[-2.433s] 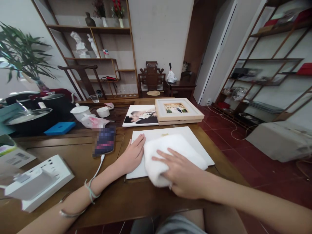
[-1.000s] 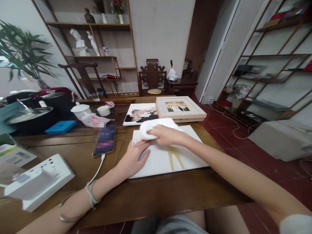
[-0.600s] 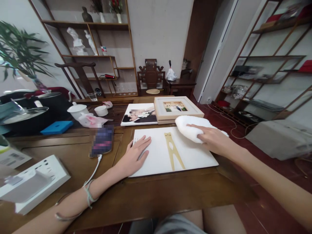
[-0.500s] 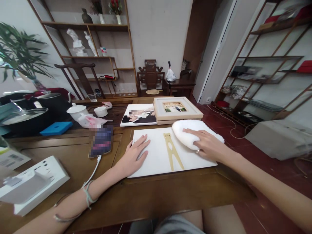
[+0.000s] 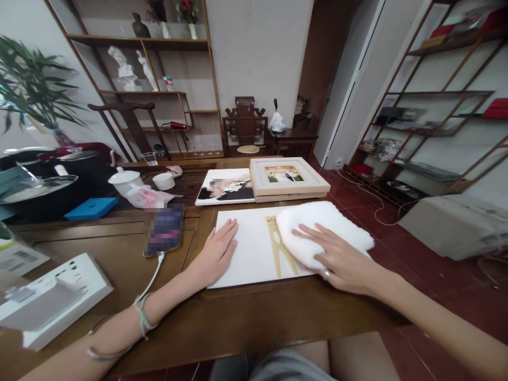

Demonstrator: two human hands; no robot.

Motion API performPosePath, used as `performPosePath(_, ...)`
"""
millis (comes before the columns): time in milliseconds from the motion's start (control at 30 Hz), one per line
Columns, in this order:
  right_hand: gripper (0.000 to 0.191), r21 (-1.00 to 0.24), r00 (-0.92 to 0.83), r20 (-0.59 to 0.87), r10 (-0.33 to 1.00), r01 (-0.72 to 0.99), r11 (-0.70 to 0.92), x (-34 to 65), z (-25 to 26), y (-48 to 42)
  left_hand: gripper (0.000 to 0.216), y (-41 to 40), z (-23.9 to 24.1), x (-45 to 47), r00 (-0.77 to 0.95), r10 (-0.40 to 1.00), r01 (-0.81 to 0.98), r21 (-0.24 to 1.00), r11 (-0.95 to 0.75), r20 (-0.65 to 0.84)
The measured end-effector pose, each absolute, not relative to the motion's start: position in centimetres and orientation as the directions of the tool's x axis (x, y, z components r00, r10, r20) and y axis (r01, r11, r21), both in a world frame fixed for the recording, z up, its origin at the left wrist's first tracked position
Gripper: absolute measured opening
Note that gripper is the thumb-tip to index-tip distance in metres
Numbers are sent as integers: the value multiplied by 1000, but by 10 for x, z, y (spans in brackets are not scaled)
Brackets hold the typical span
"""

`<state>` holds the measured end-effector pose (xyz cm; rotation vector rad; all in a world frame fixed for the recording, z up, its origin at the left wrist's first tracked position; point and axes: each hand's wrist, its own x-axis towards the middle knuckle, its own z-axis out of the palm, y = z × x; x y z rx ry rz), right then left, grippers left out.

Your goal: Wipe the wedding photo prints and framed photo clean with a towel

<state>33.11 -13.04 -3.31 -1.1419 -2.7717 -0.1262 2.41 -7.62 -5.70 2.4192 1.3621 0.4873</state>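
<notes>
A white board (image 5: 250,248) with a gold stand piece (image 5: 278,243) on it lies flat on the wooden table (image 5: 222,317) in front of me. My left hand (image 5: 218,251) rests flat and open on the board's left edge. My right hand (image 5: 339,259) lies with fingers spread on a fluffy white cloth (image 5: 317,230), pressing it onto the board's right half. The cloth hides the board's right part.
Behind the board lie a photo print (image 5: 226,188) and a light wooden picture frame (image 5: 288,179). A phone (image 5: 163,230) on a white cable sits to the left, with a white box (image 5: 51,296) nearer me. Pots (image 5: 39,180), a blue box (image 5: 93,207) and white teaware (image 5: 127,180) stand at far left.
My right hand has wiped the cloth from near me up to the board's far edge, across to the right, and back toward me down the right side. My left hand stayed put.
</notes>
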Motion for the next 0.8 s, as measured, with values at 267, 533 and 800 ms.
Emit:
performPosePath(267, 19, -57, -742, 178, 646, 648, 760, 342, -22, -163, 50, -75, -58, 24, 503, 852, 756, 405, -515, 144)
performPosePath(533, 31, -12, -660, 298, 690, 720, 694, 335, -31, -70, 51, -76, -54, 24, 505, 854, 755, 417, -506, 123)
performPosePath(800, 33, -24, -653, 236, 720, 736, 676, 332, -27, -86, 50, -76, -53, 24, 506, 856, 761, 412, -502, 108)
